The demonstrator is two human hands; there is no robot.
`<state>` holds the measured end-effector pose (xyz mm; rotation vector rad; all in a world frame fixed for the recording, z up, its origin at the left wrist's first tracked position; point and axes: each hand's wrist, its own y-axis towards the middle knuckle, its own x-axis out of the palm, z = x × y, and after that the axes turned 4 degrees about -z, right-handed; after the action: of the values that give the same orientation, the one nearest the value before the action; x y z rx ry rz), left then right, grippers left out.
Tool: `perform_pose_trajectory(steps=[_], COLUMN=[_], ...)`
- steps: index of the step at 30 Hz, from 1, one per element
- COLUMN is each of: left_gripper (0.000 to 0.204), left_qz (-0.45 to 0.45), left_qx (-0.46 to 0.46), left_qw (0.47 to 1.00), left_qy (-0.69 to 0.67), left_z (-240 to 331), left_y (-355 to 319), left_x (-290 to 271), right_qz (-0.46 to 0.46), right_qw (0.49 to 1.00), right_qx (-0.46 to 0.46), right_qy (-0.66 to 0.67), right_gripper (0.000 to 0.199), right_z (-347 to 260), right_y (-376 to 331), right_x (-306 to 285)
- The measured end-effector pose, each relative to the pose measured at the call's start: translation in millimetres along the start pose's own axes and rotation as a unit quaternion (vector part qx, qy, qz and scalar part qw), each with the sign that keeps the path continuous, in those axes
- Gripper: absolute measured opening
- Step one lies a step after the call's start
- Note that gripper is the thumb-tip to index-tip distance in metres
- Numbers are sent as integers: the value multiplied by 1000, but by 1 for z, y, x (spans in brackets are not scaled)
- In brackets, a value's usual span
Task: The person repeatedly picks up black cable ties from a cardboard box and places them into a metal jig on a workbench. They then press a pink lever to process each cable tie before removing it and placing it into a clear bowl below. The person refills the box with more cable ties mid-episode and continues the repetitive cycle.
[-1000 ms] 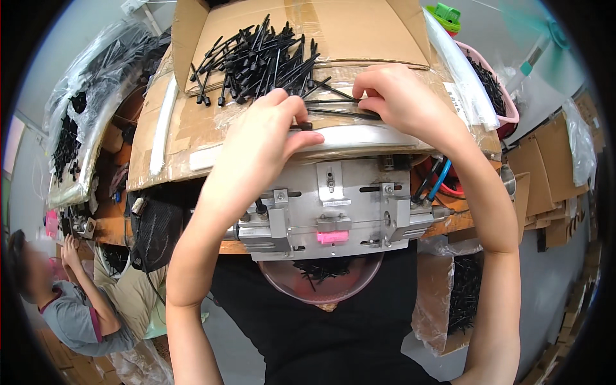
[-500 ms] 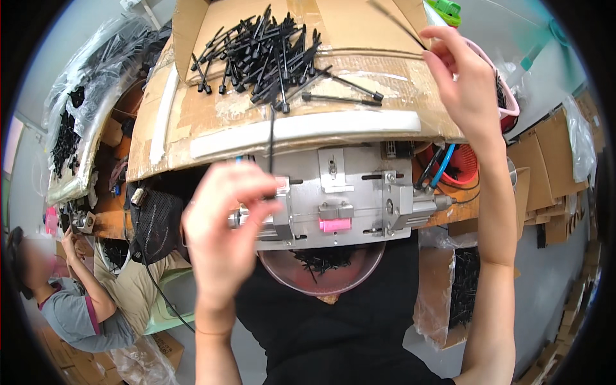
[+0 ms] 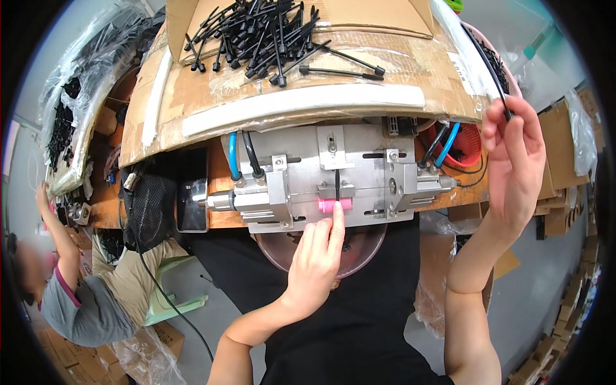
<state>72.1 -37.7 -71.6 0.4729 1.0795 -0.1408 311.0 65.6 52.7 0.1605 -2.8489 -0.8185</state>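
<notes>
My left hand (image 3: 314, 263) stretches its index finger onto the near end of a thin black rod (image 3: 337, 183). That rod lies in the small central holder of a metal clamping fixture (image 3: 305, 151), across a pink block (image 3: 326, 205). The other fingers of this hand are loosely curled, and its thumb is hidden. At the right, my right hand (image 3: 516, 160) pinches a long black rod (image 3: 491, 67) that points up and away. Beyond the fixture, a heap of black rods with knobbed ends (image 3: 263, 38) lies on a cardboard surface (image 3: 359, 48).
Blue and black hoses join the fixture's side cylinders (image 3: 273, 192). Below its front edge sits a translucent bowl (image 3: 369, 253) of black parts. A red basket (image 3: 471, 151) stands at the right. At far left, another person (image 3: 90, 308) sits by a bench, one arm raised.
My left hand has come down and right to the fixture, where its black rod now lies. My right hand has moved right and nearer with its rod. The other person's arm has risen.
</notes>
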Motion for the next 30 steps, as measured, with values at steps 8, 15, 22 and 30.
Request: perform_pose_trajectory(steps=[8, 15, 22, 30], left_gripper=[68, 48, 16, 12], left_qz=[-23, 84, 100, 26], left_qx=[-16, 39, 48, 33], left_qw=[1000, 995, 994, 996], left_qy=[-3, -38, 21, -77], left_z=[3, -26, -94, -93], left_y=[3, 69, 160, 157], left_x=[-6, -75, -96, -119], right_qz=[45, -145, -196, -248], right_qw=[983, 924, 914, 891], right_qx=[-28, 0, 23, 39], right_qy=[-178, -354, -355, -378], right_gripper=[27, 67, 71, 66], right_z=[9, 62, 91, 68], right_y=[-55, -138, -143, -119], right_x=[29, 74, 92, 85])
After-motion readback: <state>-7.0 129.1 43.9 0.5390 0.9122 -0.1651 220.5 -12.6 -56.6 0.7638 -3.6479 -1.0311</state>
